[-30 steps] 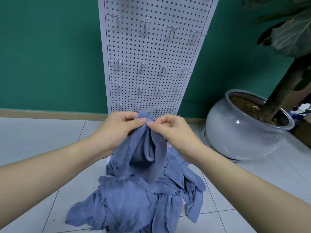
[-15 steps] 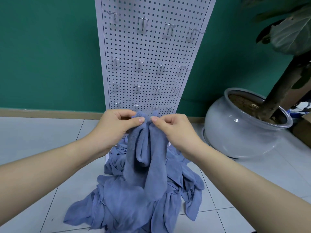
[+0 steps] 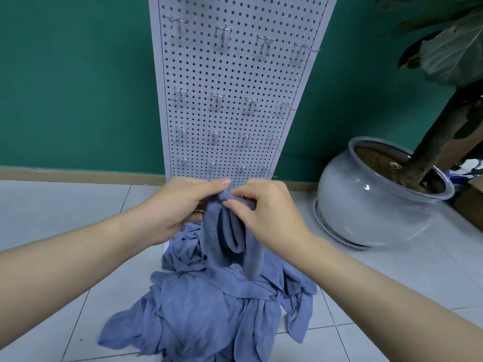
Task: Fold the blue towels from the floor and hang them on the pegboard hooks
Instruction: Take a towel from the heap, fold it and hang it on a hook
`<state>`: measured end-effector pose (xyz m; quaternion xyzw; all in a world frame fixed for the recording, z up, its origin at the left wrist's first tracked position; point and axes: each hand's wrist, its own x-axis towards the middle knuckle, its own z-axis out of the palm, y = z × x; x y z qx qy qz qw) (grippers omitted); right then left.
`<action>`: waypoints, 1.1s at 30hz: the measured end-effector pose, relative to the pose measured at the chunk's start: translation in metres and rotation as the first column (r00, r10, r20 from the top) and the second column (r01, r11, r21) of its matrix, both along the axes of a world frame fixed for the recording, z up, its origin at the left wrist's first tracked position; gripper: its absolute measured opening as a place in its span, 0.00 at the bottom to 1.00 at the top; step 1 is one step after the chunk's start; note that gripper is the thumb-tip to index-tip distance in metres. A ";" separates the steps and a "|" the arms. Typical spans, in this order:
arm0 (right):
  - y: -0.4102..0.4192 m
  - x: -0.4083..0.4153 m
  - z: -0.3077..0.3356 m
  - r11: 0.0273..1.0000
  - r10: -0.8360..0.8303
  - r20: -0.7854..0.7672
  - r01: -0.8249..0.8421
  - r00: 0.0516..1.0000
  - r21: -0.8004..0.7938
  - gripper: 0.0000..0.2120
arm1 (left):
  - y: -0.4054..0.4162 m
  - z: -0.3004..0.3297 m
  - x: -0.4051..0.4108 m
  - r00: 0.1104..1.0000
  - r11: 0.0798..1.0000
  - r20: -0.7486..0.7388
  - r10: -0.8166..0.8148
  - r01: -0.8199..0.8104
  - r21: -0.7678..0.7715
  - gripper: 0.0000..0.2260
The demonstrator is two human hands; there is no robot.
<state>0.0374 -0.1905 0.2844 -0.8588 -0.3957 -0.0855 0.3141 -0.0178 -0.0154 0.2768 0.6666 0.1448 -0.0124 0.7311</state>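
Note:
One blue towel hangs bunched from both my hands above a heap of blue towels on the tiled floor. My left hand pinches its top edge from the left. My right hand pinches the same bunched edge from the right, fingertips nearly touching the left ones. Behind stands a white pegboard with several rows of bare metal hooks. Its foot is hidden by my hands and the towels.
A grey ceramic pot with a large plant stands on the floor to the right of the pegboard. A brown cardboard box sits at the right edge. A green wall with a wooden skirting board runs behind.
My hands have drawn closer together on the towel's top edge and bunched it tighter. The right thumb has shifted lower onto the cloth. The view has tilted slightly.

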 end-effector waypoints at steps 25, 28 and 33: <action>0.000 0.001 0.011 0.993 -0.085 -0.033 0.088 0.996 0.084 0.15 | -0.004 0.005 -0.002 0.985 0.957 0.145 0.091 -0.046 -0.287 0.18; -0.001 0.004 0.017 0.964 -0.035 -0.284 0.107 0.958 0.242 0.08 | -0.002 0.004 -0.002 0.983 0.964 0.140 0.117 -0.078 -0.255 0.16; -0.018 0.033 0.019 0.872 -0.074 -0.543 0.319 0.836 0.371 0.03 | 0.016 -0.001 0.004 0.957 0.942 0.084 0.278 -0.255 -0.219 0.05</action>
